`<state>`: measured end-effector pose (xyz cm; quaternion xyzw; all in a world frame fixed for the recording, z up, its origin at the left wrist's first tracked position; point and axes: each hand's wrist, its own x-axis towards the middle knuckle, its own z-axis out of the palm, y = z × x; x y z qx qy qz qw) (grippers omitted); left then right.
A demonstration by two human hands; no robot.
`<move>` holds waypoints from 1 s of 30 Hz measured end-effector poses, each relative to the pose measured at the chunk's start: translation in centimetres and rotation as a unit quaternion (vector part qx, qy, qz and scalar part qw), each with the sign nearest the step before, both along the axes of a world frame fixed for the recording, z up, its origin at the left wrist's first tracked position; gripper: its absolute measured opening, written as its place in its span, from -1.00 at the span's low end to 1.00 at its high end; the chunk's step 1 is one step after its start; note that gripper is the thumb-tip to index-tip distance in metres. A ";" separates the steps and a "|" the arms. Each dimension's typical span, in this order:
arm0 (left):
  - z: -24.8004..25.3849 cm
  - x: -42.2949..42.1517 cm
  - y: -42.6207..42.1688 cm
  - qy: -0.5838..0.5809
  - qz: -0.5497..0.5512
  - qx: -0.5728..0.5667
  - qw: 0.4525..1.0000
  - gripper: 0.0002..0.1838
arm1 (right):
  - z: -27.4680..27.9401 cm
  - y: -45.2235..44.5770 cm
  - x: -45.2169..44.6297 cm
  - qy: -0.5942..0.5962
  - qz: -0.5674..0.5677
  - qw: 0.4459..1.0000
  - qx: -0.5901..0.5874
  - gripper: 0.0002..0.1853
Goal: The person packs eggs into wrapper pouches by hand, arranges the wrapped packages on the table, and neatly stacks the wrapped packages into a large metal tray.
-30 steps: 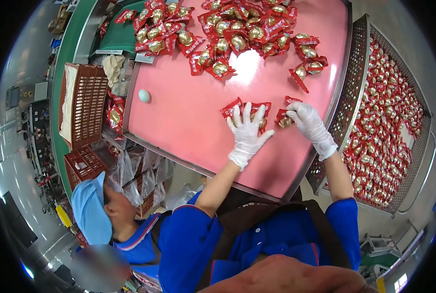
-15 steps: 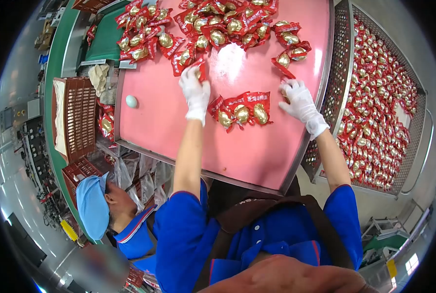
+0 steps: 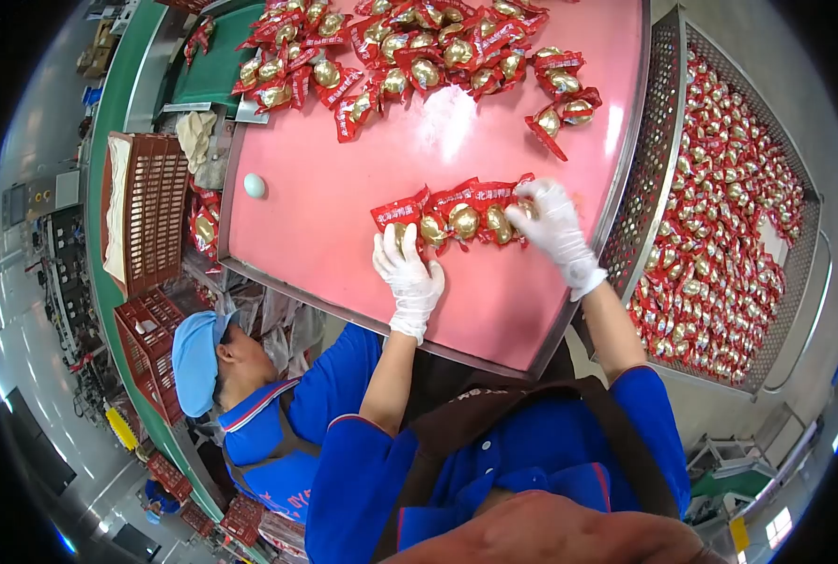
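Observation:
On the pink tabletop (image 3: pixel 316 207), several red packets with gold egg-shaped contents (image 3: pixel 463 220) lie side by side in a row. My gloved left hand (image 3: pixel 407 287) touches the lower part of the leftmost packet (image 3: pixel 400 213), its fingers apart. At the right end of the row, my gloved right hand (image 3: pixel 555 228) has its fingers bent together over the last packet (image 3: pixel 524 207), which they partly cover. More such packets lie in a heap (image 3: pixel 426 72) at the far side, with a few (image 3: pixel 562 85) a little apart to its right.
A pale egg (image 3: pixel 255 185) lies at the table's left. Right of the table's metal rim stands a perforated bin (image 3: pixel 720 226) full of red packets. Brown crates (image 3: pixel 151 211) stand at the left. A co-worker in a blue cap (image 3: pixel 198 362) is at the lower left.
My left hand has come back from the heap with a packet, now at the row's left end. My right hand has moved left and brought another packet to the row's right end.

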<state>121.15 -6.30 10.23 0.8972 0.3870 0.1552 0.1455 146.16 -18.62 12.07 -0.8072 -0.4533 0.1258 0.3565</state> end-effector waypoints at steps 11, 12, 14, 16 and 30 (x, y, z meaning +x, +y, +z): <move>1.6 3.6 0.0 0.085 -0.087 -0.008 0.993 -0.18 | 0.6 3.7 13.5 -0.032 0.007 0.998 -0.062 -0.65; 1.9 3.5 0.2 0.083 -0.092 -0.015 0.992 -0.19 | 2.4 1.8 13.4 0.061 0.007 0.998 -0.027 -0.68; 2.0 3.4 0.3 0.086 -0.099 -0.016 0.991 -0.20 | 3.7 -1.3 13.1 0.227 0.029 0.972 -0.049 -0.70; 2.2 3.3 0.7 0.099 -0.108 0.000 0.989 -0.21 | 0.9 -3.8 11.8 0.310 0.064 0.942 -0.109 -0.69; 1.1 4.0 0.7 0.127 -0.102 0.060 0.985 -0.19 | -0.2 -2.1 -3.4 -0.208 0.097 0.959 -0.164 -0.10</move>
